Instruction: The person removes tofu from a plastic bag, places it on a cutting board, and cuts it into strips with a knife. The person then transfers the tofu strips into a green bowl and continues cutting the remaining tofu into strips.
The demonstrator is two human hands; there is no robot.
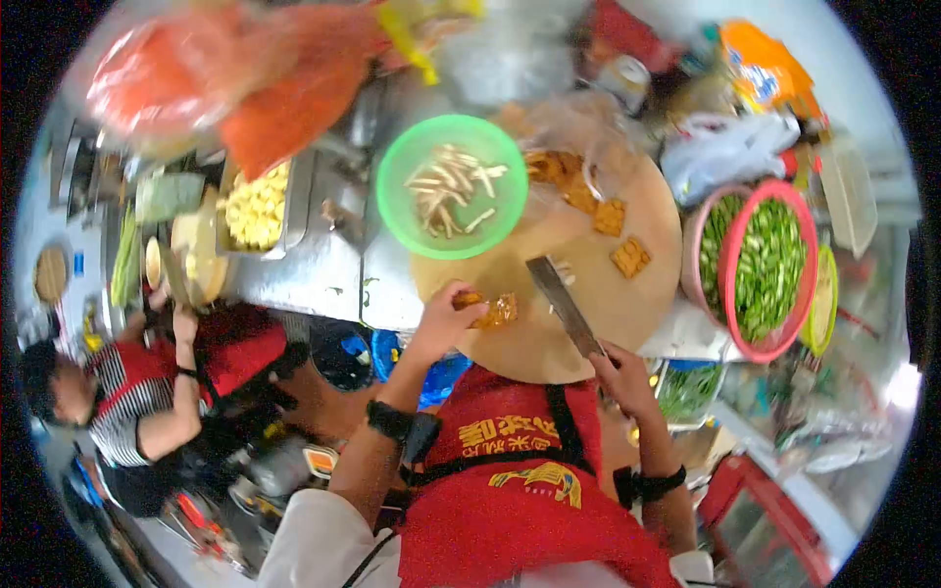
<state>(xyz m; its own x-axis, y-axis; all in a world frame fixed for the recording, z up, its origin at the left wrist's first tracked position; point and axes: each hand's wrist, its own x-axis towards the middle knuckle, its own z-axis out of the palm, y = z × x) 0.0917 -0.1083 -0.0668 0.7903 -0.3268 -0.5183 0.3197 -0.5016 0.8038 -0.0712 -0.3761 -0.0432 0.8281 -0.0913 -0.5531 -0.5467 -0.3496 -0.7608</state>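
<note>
My left hand (453,312) is closed on an orange-brown fried piece (498,311) at the left front of the round cutting board (510,355). In my right hand (621,375) is the handle of a cleaver (567,308), whose blade lies over the middle of the board, apart from that piece. A few pale slivers (561,272) are beside the blade. Two more brown pieces (630,257) rest farther right, near a plastic bag of similar pieces (559,169). The green basket (393,211) at the board's back left holds pale strips (453,186).
Pink and red baskets (726,284) of cut green vegetables stand right of the board. A metal tray (301,201) of yellow cubes is at the left. Orange-filled bags (235,78) lie behind. A co-worker (157,392) in a striped top works at the far left.
</note>
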